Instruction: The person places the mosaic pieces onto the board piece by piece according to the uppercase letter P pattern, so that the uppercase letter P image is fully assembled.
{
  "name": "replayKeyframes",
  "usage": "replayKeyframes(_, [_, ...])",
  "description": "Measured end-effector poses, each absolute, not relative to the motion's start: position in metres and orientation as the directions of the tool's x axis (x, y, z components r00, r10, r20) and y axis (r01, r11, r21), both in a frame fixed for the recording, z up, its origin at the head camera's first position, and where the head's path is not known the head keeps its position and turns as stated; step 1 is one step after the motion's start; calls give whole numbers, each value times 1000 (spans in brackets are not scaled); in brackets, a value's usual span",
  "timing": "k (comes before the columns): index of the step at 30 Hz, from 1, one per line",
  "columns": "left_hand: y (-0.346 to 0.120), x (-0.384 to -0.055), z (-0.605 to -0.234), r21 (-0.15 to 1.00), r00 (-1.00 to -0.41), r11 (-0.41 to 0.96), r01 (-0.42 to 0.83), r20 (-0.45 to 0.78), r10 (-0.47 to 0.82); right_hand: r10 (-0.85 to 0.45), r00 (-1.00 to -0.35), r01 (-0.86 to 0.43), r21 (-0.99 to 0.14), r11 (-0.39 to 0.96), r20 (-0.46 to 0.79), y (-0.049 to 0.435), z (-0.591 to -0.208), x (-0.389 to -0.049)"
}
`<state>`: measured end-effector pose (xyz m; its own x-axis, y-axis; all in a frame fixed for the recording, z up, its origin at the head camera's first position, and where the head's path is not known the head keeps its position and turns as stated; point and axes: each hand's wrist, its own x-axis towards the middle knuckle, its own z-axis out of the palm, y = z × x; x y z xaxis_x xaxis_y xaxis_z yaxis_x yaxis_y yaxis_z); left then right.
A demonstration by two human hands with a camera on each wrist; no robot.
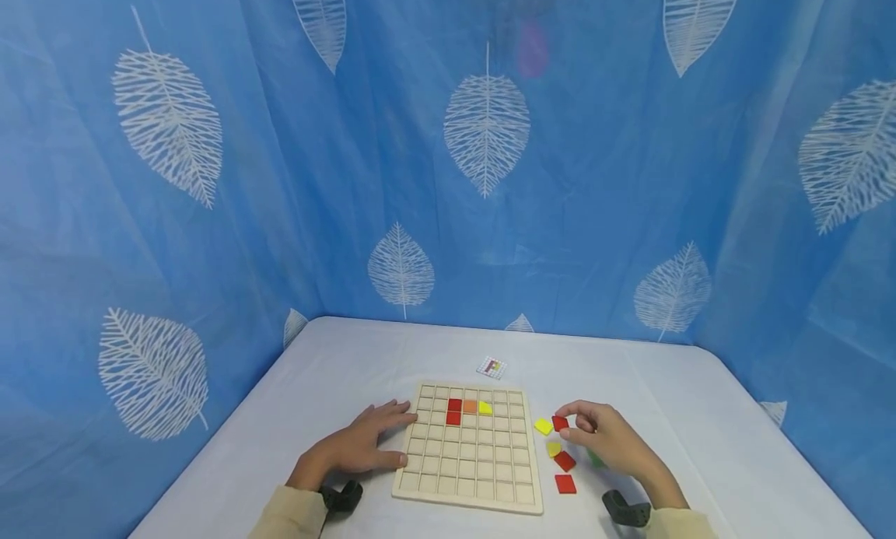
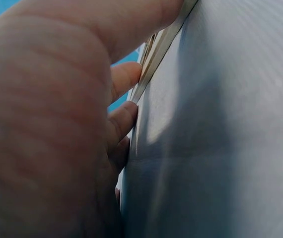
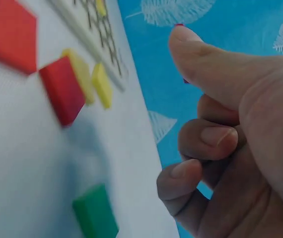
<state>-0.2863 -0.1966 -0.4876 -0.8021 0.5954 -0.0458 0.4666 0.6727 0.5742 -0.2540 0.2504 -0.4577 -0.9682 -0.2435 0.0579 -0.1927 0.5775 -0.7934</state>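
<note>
A pale wooden grid board (image 1: 467, 450) lies on the table. In its upper rows sit two red tiles (image 1: 453, 418), an orange tile (image 1: 470, 407) and a yellow tile (image 1: 485, 407). My left hand (image 1: 360, 443) rests at the board's left edge, fingers spread, with thumb and fingertips touching the rim. To the right of the board, my right hand (image 1: 609, 436) pinches a red square tile (image 1: 560, 422) between thumb and index finger, the other fingers curled. In the right wrist view the thumb hides most of that tile; it is held above the table.
Loose tiles lie right of the board: a yellow one (image 1: 543, 426), another yellow (image 1: 554, 449) touching a red one (image 1: 565, 462), a red one (image 1: 565, 484) nearer, and a green one (image 3: 96, 212) under the right hand. A small patterned card (image 1: 492, 367) lies behind the board.
</note>
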Motion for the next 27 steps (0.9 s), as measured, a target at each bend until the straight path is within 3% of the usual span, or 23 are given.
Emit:
replayKeyframes(8, [-198, -285, -489, 580, -791, 656, 483, -33, 611, -185, -968, -246, -790, 561, 169, 228, -446, -262])
replayKeyframes(14, [-197, -284, -487, 594, -797, 657, 464, -45, 603, -239, -937, -342, -804, 487, 254, 211, -441, -270])
replayKeyframes(27, [-196, -286, -487, 571, -809, 683, 454, -56, 585, -261, -904, -419, -819, 392, 337, 169, -433, -278])
